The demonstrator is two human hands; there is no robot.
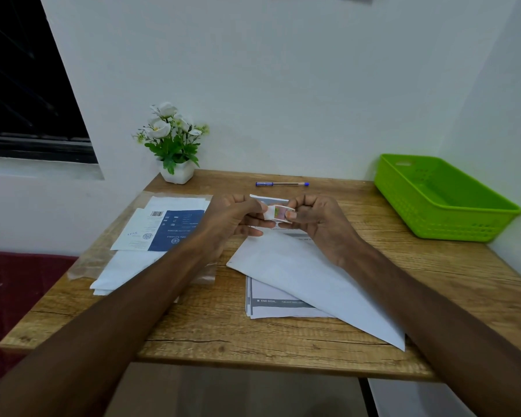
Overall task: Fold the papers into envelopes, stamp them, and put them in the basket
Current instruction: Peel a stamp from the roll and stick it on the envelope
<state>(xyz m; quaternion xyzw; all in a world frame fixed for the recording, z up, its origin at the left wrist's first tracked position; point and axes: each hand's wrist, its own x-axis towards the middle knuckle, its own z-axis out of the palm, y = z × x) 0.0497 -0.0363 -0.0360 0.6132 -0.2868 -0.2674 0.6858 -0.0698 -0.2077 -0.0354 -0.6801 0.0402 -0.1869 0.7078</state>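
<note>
White paper lies nearest me: a folded envelope slanting across the wooden table from centre toward five o'clock, on top of a printed sheet whose grey band reads "END GOAL". Above it, at the table's centre, both hands meet. The left hand and the right hand each pinch a side of a small pinkish stamp between thumb and fingertips, the other fingers curled in; the stamp is lifted off the table. I judge the stamping step is in hand, and the next move likely calls for freeing the stamp and pressing it flat on a corner of the envelope. At nine o'clock sits a stack of papers, the top one blue and white, on a clear plastic sleeve. Farther off, a blue pen at twelve, a potted white flower at eleven, and the green basket at two, nothing visible inside it. Whether the stamp has a backing I cannot tell; a slip behind the hands is mostly hidden.
</note>
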